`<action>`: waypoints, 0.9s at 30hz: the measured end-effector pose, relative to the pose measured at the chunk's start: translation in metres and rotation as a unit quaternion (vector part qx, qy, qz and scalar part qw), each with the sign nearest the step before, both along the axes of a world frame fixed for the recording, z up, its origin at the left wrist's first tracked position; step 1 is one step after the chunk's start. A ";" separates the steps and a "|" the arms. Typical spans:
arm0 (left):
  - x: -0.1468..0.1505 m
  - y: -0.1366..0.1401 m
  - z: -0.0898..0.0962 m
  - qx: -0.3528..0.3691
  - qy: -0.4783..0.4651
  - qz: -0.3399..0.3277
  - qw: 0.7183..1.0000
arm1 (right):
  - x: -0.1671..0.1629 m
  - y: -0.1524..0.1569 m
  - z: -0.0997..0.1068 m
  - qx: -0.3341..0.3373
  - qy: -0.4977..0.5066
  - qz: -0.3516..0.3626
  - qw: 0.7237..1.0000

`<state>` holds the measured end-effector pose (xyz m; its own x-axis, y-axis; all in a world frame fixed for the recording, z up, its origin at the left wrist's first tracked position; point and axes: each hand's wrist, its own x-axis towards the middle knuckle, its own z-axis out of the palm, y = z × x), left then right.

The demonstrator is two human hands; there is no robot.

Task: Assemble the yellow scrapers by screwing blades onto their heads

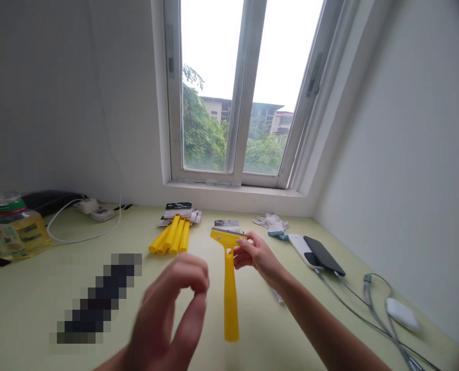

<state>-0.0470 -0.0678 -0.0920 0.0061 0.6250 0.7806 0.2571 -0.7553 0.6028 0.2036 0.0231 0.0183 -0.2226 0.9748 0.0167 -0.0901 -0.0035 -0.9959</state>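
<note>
A yellow scraper (pixel 231 299) hangs upright before me, its long handle pointing down and its wide blade head at the top. My right hand (pixel 254 252) pinches the right end of that head between thumb and fingers. Closer to the camera and left of the handle is my left hand (pixel 171 304), slightly blurred. Its thumb and fingertips meet in a ring, apart from the scraper; whatever may be between the tips is too small to make out. Beyond the hands, several yellow scraper handles (pixel 171 236) lie bunched on the pale green table (pixel 198 355).
Black printed packets (pixel 178 207) lie behind the handles, another packet (pixel 227 224) behind the scraper. Gloves (pixel 271 222), a dark phone (pixel 324 255), cables (pixel 368 304) and a white case (pixel 403 314) are on the right. A bottle (pixel 18 226) and white cable (pixel 82 239) are left.
</note>
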 end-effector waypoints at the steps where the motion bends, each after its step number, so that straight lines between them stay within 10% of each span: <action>1: 0.015 0.013 0.027 -0.117 -0.023 -0.028 0.992 | -0.002 -0.002 -0.001 -0.004 0.008 0.008 1.000; 4: 0.053 0.040 0.077 -0.423 -0.110 -0.153 0.887 | -0.012 -0.009 -0.006 -0.021 0.026 0.021 0.999; 9: 0.072 0.048 0.062 -0.536 -0.233 -0.316 0.748 | -0.028 -0.016 -0.023 -0.046 0.016 0.037 0.998; 14: 0.070 0.054 0.048 -0.545 -0.243 -0.264 0.758 | 0.001 -0.004 -0.031 0.080 -0.250 -0.004 0.965; 17: 0.064 0.060 0.049 -0.569 -0.243 -0.268 0.738 | 0.039 -0.002 -0.041 0.190 -0.487 -0.140 0.841; 19: 0.059 0.062 0.048 -0.591 -0.238 -0.304 0.708 | 0.060 -0.007 -0.051 0.151 -0.587 -0.150 0.781; 27: 0.053 0.067 0.045 -0.561 -0.273 -0.305 0.720 | 0.082 -0.023 -0.045 0.092 -0.634 -0.037 0.767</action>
